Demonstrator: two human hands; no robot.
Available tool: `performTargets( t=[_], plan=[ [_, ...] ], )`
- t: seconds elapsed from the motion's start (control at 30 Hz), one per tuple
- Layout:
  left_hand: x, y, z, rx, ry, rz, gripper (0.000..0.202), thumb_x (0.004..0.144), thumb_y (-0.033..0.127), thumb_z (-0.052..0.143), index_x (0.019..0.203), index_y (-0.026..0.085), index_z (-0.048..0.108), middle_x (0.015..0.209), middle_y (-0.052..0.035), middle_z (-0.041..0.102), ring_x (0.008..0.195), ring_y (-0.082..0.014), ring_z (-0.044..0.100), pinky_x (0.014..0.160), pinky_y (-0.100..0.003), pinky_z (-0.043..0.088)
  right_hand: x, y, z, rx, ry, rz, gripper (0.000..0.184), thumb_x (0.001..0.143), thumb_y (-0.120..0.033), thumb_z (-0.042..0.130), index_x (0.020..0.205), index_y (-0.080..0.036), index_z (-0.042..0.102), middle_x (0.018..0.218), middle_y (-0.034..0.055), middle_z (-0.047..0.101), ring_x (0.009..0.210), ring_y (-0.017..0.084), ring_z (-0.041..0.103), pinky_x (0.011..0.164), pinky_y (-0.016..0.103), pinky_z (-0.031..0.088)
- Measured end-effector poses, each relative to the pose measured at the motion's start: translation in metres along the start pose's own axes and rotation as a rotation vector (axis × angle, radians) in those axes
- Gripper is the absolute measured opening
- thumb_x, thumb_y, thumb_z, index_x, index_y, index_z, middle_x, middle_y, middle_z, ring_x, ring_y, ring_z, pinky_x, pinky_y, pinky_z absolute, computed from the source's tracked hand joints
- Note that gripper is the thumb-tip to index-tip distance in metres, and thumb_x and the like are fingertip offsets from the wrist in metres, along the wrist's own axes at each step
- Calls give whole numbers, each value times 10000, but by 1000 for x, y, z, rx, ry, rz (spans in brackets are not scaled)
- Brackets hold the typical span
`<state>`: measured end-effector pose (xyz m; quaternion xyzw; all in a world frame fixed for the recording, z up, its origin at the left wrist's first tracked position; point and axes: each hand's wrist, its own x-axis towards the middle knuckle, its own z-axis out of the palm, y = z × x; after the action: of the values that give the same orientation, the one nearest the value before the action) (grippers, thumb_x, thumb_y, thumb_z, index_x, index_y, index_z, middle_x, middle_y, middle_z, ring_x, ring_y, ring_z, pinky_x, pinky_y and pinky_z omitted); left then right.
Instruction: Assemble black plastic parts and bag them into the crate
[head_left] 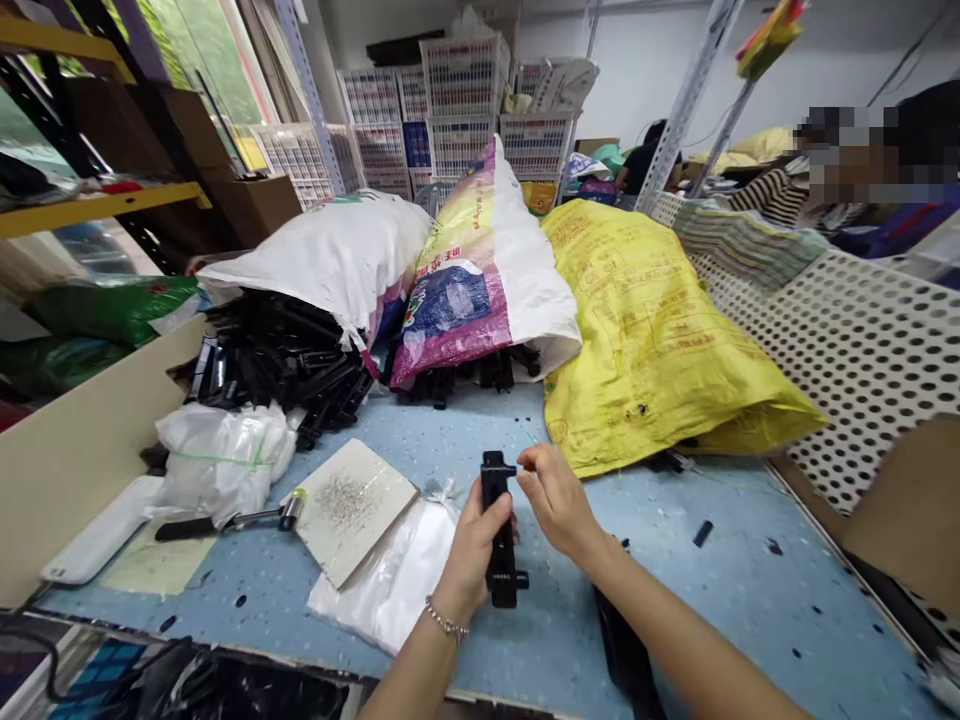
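Left hand (471,555) around a black plastic bracket (499,525), right hand (556,500) just beside its upper end

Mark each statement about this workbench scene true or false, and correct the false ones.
1. The left hand grips a black plastic part. True.
2. The right hand lies flat on the blue table. False: it is raised, its fingers pinched beside the top of the part.
3. The bracelet is on the right wrist. False: it is on the left wrist.
4. The yellow sack lies to the right of the pink-and-white sack. True.
5. The pile of black parts sits on top of the white sack. False: the sack lies over the pile.
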<state>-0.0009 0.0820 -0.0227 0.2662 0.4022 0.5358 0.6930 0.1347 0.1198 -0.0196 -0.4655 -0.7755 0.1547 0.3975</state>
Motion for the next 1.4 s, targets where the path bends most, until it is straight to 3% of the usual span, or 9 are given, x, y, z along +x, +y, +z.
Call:
performTargets(
  t=[0.17,0.33,0.5,0.67,0.73,0.87,1.03,1.23,1.4],
  plan=[
    [-16,-15,16,-25,21,-90,445,716,441,727,1017,175,537,665,49,517,509,-68,493,501,-195,435,10,8,-4,-70,81,-37,367,976,-403,283,699,-232,453,679,25,493,684,193,458,659,337,377],
    [-12,-4,11,-192,100,-95,446,699,460,729,966,165,527,717,34,540,514,-60,496,499,-189,437,-41,-15,-1,-35,-41,-179,394,983,-417,228,798,-210,507,772,44,563,744,193,483,723,363,368],
    [-4,-2,0,51,206,111,582,695,402,745,1158,216,445,880,4,558,663,-102,608,662,-242,508,-74,-31,5,-241,-64,-247,299,968,-282,336,730,-194,495,726,50,539,736,199,438,710,357,329],
    [1,-39,-9,345,253,167,506,753,308,651,1213,198,472,1127,-94,564,991,-207,616,912,-357,474,9,8,9,-292,-293,-49,331,976,-367,337,784,-205,553,800,51,576,822,195,508,759,312,366],
    [-6,-63,-4,454,157,149,395,804,290,573,1181,177,534,1217,-132,561,1148,-241,544,1033,-400,387,61,33,18,-350,-252,201,326,975,-394,320,923,-199,575,950,81,600,953,215,536,829,320,381],
    [-23,-99,9,652,28,177,426,842,220,468,1257,160,548,1467,-132,378,1378,-240,305,1165,-398,188,148,73,46,-398,-170,380,436,943,-358,380,1271,-79,441,1199,229,540,1087,309,525,862,393,400],
    [-7,-85,-12,557,28,142,501,783,255,561,1273,152,543,1409,-146,458,1331,-259,389,1137,-385,266,188,93,55,-361,-120,478,468,852,-199,438,1287,-28,448,1111,229,608,1076,327,554,896,413,407],
    [52,-19,-20,58,209,29,658,662,467,752,1224,200,540,1332,-163,522,1254,-284,479,1021,-382,395,84,75,34,-254,-132,436,511,799,-215,459,1307,-155,441,1140,113,587,1091,269,534,914,395,434],
    [57,3,10,-94,143,-7,465,694,489,721,993,153,605,911,-81,659,768,-172,633,693,-275,505,-8,28,-4,23,-167,-29,372,900,-324,458,1264,-251,446,1168,88,543,1096,247,495,927,406,421]
  ],
)
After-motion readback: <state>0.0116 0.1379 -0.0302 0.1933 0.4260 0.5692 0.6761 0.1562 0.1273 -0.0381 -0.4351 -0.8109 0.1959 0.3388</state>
